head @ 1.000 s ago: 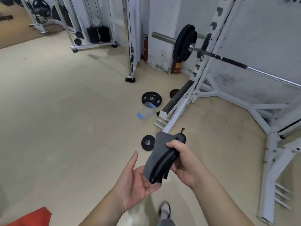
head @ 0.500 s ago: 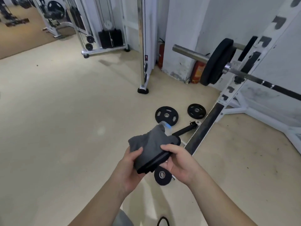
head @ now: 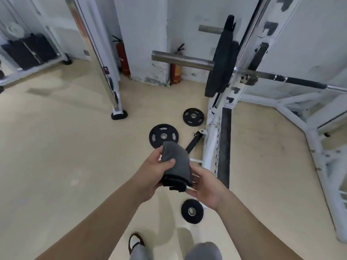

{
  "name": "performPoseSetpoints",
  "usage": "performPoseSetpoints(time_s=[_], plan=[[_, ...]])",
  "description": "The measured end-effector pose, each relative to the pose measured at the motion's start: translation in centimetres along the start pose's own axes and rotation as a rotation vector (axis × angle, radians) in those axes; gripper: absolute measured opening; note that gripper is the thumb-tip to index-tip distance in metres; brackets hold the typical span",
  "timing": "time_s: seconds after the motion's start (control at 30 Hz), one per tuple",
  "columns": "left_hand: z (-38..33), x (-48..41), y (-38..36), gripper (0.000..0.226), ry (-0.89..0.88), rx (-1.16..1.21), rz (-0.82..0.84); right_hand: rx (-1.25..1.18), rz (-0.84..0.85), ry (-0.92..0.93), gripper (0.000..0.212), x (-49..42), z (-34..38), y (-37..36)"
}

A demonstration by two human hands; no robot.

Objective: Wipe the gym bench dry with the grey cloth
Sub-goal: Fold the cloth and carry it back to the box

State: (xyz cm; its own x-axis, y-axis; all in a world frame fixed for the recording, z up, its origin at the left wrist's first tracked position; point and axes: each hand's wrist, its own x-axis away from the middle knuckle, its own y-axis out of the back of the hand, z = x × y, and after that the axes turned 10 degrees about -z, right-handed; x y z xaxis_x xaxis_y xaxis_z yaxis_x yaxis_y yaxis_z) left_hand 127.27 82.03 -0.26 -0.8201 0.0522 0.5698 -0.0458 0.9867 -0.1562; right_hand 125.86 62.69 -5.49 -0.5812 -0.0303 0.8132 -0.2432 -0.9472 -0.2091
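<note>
A folded grey cloth [head: 177, 162] with a black underside is held in front of me at mid-frame. My left hand [head: 156, 170] grips its left side, thumb on top of the grey face. My right hand [head: 204, 186] lies under the cloth's lower right edge, palm up with straight fingers. No gym bench is in view.
A white rack [head: 216, 139] stands just right of my hands, carrying a loaded barbell [head: 187, 60]. Three black weight plates [head: 163, 135] lie on the beige floor ahead and below my hands. A machine post foot [head: 118, 115] stands to the left; fire extinguishers [head: 123, 57] lean at the wall.
The view has swung right and closer to the rack. The cloth has passed from my right hand's grip into my left hand's grip, and my right hand has flattened beneath it.
</note>
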Motion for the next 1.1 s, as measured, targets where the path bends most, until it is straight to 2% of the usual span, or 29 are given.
performPoseSetpoints(time_s=[0.1,0.2,0.3,0.37,0.43,0.53,0.63,0.77,0.93,1.1], plan=[[-2.9,-3.2,-0.8,0.040,0.039,-0.111,0.199,-0.191,0.071,0.027,0.051,0.0,2.3,1.0],[-4.2,-7.1,-0.2,0.043,0.091,-0.176,0.295,-0.262,0.095,0.042,0.048,-1.6,3.6,3.0],[-3.0,-11.9,1.2,0.036,0.143,-0.318,0.257,-0.163,0.030,0.059,0.044,-5.5,3.6,3.7],[-1.3,-15.0,2.2,0.031,0.174,-0.397,0.200,-0.044,-0.085,0.059,0.038,-9.3,2.8,3.6],[0.4,-18.2,3.0,0.031,0.196,-0.432,0.160,0.079,-0.178,0.068,0.036,-13.1,2.0,3.0],[3.1,-22.5,4.0,0.029,0.219,-0.481,0.077,0.169,-0.228,0.048,0.032,-18.5,0.2,1.7],[7.5,-28.3,5.5,0.025,0.187,-0.563,-0.006,0.160,-0.287,0.020,0.021,-25.2,-2.1,1.0],[15.5,-36.8,7.8,0.020,0.207,-0.653,-0.043,0.202,-0.299,-0.034,0.028,-35.2,-6.7,0.8],[26.1,-49.5,11.3,0.015,0.146,-0.711,-0.077,0.262,-0.353,0.038,0.030,-50.0,-12.3,0.4],[34.4,-61.4,13.1,0.018,0.013,-0.915,-0.095,0.230,-0.468,0.151,0.024,-62.8,-16.2,0.6]])
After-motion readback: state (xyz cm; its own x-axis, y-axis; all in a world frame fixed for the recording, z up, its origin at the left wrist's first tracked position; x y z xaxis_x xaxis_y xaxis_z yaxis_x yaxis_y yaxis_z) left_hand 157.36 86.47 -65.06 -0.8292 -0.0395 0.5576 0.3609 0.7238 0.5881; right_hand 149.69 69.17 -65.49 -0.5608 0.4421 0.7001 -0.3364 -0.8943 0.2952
